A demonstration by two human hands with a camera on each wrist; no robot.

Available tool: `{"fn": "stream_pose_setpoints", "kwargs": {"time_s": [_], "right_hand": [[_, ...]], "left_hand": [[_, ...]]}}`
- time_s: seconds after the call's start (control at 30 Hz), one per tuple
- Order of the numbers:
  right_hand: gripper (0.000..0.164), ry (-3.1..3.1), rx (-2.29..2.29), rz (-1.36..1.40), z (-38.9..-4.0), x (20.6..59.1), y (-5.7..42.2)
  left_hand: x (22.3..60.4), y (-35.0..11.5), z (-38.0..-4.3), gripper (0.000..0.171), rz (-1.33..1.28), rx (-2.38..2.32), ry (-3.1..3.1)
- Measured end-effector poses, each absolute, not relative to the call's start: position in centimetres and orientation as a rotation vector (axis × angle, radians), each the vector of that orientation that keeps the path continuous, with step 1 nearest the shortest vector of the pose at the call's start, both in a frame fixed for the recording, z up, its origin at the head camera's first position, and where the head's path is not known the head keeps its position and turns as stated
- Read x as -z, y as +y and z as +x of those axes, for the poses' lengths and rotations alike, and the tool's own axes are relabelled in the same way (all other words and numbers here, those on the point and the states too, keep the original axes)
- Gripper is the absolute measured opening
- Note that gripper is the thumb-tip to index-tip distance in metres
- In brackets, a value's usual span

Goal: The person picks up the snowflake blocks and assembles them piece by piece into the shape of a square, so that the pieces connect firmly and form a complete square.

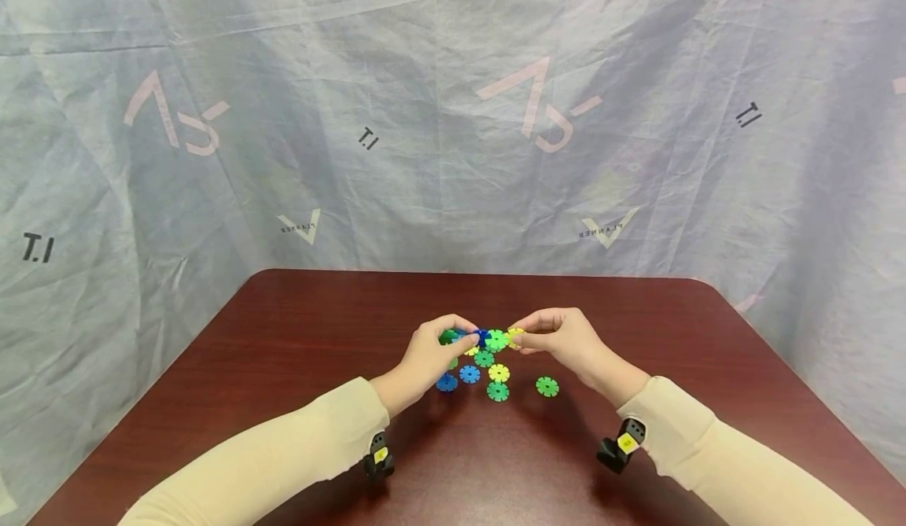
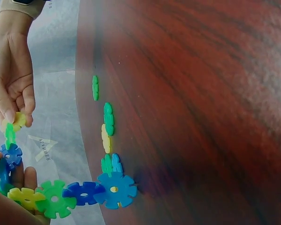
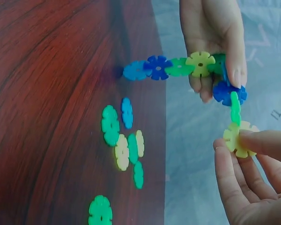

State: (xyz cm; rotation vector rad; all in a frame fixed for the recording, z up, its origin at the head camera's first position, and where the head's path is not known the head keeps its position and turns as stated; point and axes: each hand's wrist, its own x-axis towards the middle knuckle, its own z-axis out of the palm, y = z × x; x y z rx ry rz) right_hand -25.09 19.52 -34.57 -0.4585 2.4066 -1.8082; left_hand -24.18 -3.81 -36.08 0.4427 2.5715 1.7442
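My left hand [image 1: 423, 357] grips a chain of notched plastic snowflake discs, thumb and fingers at the dark blue disc [image 3: 229, 93]. From that grip, a yellow disc [image 3: 200, 64], green, dark blue and light blue discs trail off one after another. On the other side a bright green disc [image 3: 235, 108] stands edge-on, slotted to the dark blue one. My right hand [image 1: 576, 345] pinches a yellow disc [image 3: 241, 139] between thumb and fingers, right at the bright green disc's end. Both hands are raised above the table.
Several loose discs lie on the dark red-brown table [image 1: 318, 314] beneath the hands, among them a blue disc [image 1: 469, 374], a yellow disc [image 1: 499, 373] and a teal green disc [image 1: 498, 391]. Farther right lies a single green disc [image 1: 547, 387]. A grey printed cloth [image 1: 439, 196] hangs behind.
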Motion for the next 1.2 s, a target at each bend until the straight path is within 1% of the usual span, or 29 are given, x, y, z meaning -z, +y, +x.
{"fn": "stream_pose_setpoints", "kwargs": {"time_s": [0.33, 0.57, 0.8, 1.2], "right_hand": [[0.030, 2.371, 1.890, -0.405, -25.15, 34.92, 19.24], [0.031, 2.351, 1.912, -0.430, -25.33, 35.04, 18.87], [0.032, 2.353, 1.925, -0.408, -25.39, 35.20, 18.74], [0.031, 2.386, 1.909, -0.467, -25.19, 34.91, 18.87]], "left_hand": [[35.99, -3.70, -24.54, 0.013, 0.512, -1.719, 2.527], [35.81, -3.97, -24.68, 0.012, 0.470, -1.733, 2.481], [35.73, -4.00, -24.61, 0.013, 0.488, -1.740, 2.452], [35.42, -4.20, -24.61, 0.013, 0.556, -1.643, 2.585]]}}
